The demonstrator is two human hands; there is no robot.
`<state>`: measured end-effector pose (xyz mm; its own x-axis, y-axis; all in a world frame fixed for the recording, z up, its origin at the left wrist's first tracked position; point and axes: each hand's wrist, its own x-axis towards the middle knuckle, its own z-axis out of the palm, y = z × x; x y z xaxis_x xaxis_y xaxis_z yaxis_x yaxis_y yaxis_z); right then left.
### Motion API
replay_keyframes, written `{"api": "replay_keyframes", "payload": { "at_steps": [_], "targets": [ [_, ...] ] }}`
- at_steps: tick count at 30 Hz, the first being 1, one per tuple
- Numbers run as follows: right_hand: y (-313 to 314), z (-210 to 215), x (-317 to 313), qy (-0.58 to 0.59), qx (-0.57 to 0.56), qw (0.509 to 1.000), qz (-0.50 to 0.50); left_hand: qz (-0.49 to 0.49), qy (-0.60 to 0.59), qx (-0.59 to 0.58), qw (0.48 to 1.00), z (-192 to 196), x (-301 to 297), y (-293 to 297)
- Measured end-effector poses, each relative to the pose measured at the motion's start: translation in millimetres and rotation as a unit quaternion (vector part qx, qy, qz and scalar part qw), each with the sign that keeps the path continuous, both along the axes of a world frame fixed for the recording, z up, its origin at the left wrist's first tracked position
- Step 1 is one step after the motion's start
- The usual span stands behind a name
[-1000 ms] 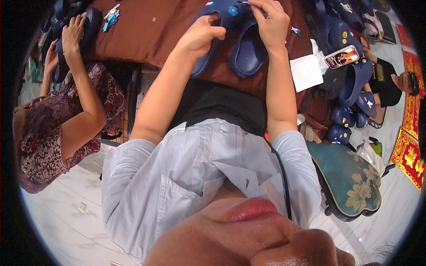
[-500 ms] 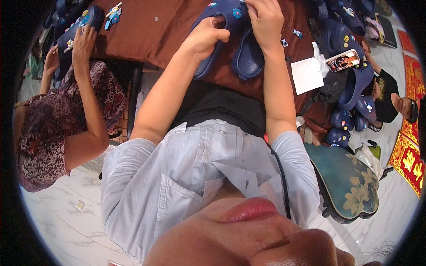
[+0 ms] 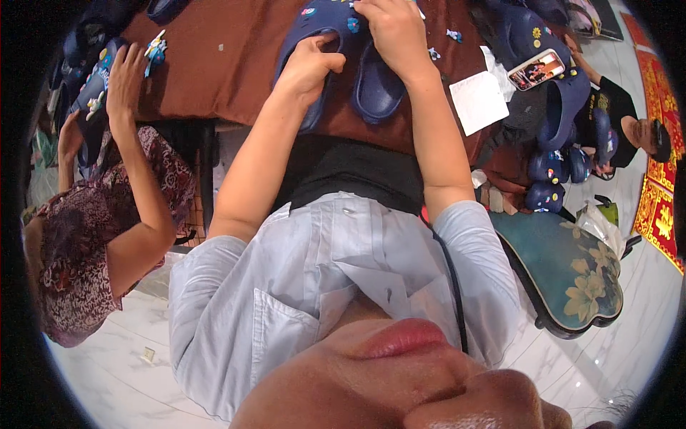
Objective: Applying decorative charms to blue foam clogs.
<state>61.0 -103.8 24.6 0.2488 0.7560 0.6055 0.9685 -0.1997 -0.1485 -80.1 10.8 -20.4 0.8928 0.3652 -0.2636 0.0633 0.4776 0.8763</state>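
Left hand [image 3: 309,66] has a closed grip on the heel rim of 1 navy clog [image 3: 314,43]; right hand [image 3: 389,32] presses closed on the toe of the 2nd clog [image 3: 375,89], both on the brown worktop [image 3: 229,64]. Loose charms [image 3: 451,34] lie near; a slipped press could knock them off.

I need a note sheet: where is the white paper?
The white paper lies on the brown table, just right of the right hand's forearm, below the phone.
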Motion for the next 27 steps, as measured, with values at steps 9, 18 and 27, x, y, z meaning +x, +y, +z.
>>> {"api": "replay_keyframes", "payload": {
  "at_steps": [9, 18, 27],
  "targets": [
    [2.8, -28.9, -29.8, -0.086, -0.025, 0.989, -0.120, 0.045, 0.024, 0.053, 0.997, 14.6, -1.2, -17.3],
    [-6.0, -41.6, -24.6, -0.053, 0.052, 0.991, -0.113, -0.002, 0.026, 0.080, 0.996, 8.5, 1.2, -13.7],
    [-13.8, 11.2, 22.2, 0.171, -0.136, 0.975, 0.034, 0.010, 0.029, 0.099, 0.995, 4.0, -0.1, -14.7]
  ]
}}
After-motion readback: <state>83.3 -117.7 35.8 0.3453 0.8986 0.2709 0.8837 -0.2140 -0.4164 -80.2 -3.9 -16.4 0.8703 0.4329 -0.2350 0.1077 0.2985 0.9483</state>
